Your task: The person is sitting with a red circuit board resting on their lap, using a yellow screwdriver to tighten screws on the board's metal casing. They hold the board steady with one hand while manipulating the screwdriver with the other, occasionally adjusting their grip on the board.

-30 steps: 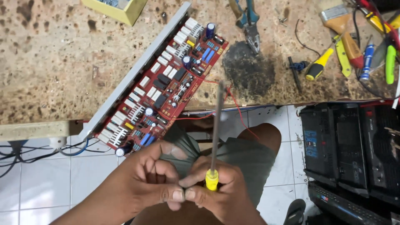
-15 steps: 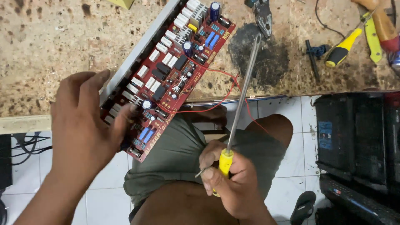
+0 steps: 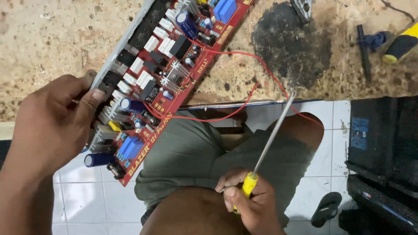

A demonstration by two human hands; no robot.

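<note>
Stained wooden workbench (image 3: 52,39) above white-tiled floor (image 3: 91,204)

Red wire (image 3: 244,98) across knee gap

Electronics repair wkshop: scorched bench (image 3: 52,39), tools (image 3: 402,43).

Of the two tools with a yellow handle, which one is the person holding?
The long-shafted screwdriver, gripped by the right hand over the lap. The other yellow-handled tool lies untouched on the workbench at the upper right, only partly in view.
</note>
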